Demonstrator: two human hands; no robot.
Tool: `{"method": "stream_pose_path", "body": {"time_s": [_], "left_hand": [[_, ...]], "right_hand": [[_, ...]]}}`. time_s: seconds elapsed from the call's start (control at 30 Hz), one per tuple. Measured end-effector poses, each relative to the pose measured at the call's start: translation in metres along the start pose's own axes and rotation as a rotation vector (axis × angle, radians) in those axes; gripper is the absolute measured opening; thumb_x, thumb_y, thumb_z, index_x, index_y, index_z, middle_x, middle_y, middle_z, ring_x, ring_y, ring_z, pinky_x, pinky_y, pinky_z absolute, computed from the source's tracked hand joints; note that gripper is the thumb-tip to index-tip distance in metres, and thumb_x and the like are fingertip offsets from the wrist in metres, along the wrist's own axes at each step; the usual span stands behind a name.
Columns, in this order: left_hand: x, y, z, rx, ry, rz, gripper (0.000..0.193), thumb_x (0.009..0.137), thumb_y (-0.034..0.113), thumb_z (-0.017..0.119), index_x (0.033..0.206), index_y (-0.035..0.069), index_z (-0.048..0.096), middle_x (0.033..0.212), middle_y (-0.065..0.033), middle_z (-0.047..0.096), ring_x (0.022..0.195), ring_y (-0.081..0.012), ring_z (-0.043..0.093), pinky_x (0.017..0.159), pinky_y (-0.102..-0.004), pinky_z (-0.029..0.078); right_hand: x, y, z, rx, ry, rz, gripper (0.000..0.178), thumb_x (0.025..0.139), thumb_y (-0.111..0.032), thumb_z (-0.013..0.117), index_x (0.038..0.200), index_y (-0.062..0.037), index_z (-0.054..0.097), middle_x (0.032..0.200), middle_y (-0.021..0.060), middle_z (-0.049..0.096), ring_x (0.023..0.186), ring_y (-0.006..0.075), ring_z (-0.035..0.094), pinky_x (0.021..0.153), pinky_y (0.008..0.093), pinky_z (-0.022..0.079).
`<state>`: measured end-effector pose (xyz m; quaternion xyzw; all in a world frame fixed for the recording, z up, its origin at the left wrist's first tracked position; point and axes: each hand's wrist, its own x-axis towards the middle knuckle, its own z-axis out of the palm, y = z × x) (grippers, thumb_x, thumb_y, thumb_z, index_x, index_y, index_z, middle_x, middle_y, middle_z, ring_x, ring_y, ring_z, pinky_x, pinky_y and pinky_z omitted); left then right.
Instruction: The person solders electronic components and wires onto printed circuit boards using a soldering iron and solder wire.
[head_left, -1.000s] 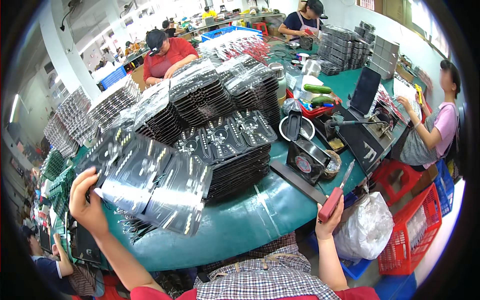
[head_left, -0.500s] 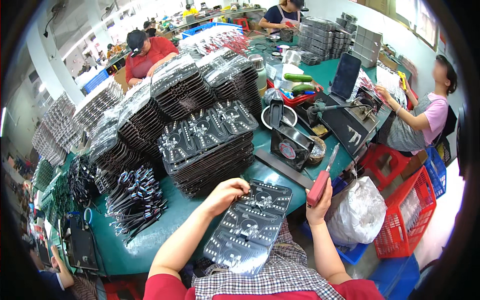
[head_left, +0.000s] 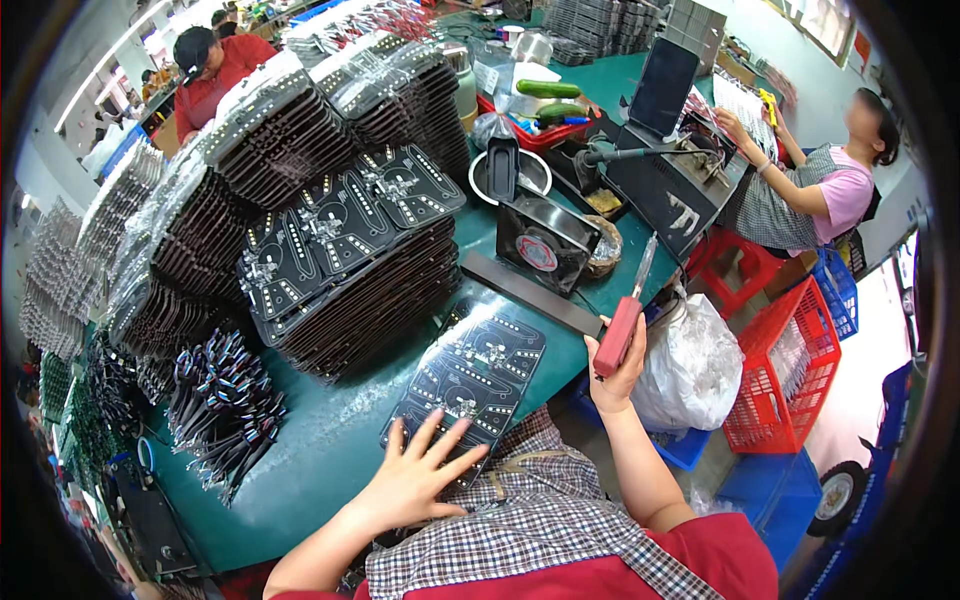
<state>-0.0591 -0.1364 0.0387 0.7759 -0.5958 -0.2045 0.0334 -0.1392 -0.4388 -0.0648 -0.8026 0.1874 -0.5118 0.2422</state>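
Note:
A black circuit board panel lies flat at the near edge of the green table. My left hand is over its near end, fingers spread wide and touching the surface, with nothing gripped. My right hand is wrapped round the red handle of a soldering iron, its thin metal tip pointing up and away from me. A tall stack of similar circuit boards stands just beyond the panel. To its left lies a bundle of black cables with coloured wire ends.
A dark bar lies beside a black fan box. Further back are a white-rimmed bowl and cucumbers. A white plastic bag and red crate stand at right. A co-worker works at right.
My left hand has let go of the panel's edge and moved nearer me, now spread on it. The panel has gone from tilted over my lap to flat on the table. My right hand still holds the iron.

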Motion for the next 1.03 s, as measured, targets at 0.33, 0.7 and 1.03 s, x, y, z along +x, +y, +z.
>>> {"method": "stream_pose_path", "body": {"time_s": [0.33,0.7,1.03], "left_hand": [[0.03,0.006,0.032,0.041,0.204,-0.034,0.068,0.076,0.048,0.062,0.137,0.031,0.038,0.146,-0.0081,0.028,0.135,-0.0368,0.02,0.096,-0.0715,0.02],[0.039,-0.011,0.02,-0.054,0.216,0.001,0.071,0.078,0.047,0.061,0.14,0.031,0.032,0.15,-0.0079,0.021,0.138,-0.0374,0.016,0.098,-0.0715,0.017],[0.036,-0.015,0.038,-0.191,0.379,0.126,0.078,0.077,0.045,0.064,0.143,0.021,0.028,0.151,-0.014,0.015,0.139,-0.0374,0.011,0.102,-0.0684,0.016]], "right_hand": [[-0.01,-0.012,-0.007,-0.053,-0.047,-0.046,0.089,0.071,0.003,0.073,0.141,-0.0008,0.019,0.114,0.0174,0.055,0.095,0.0241,0.061,0.08,0.0318,0.047],[-0.01,-0.026,-0.004,0.031,-0.062,-0.054,0.09,0.072,0.006,0.072,0.142,-0.0002,0.016,0.123,0.0178,0.049,0.096,0.0233,0.059,0.083,0.0322,0.046],[-0.015,-0.002,0.003,0.084,-0.006,0.109,0.081,0.083,0.003,0.062,0.143,0.0002,0.008,0.142,0.0232,0.03,0.101,0.0302,0.055,0.092,0.0409,0.045]]}}
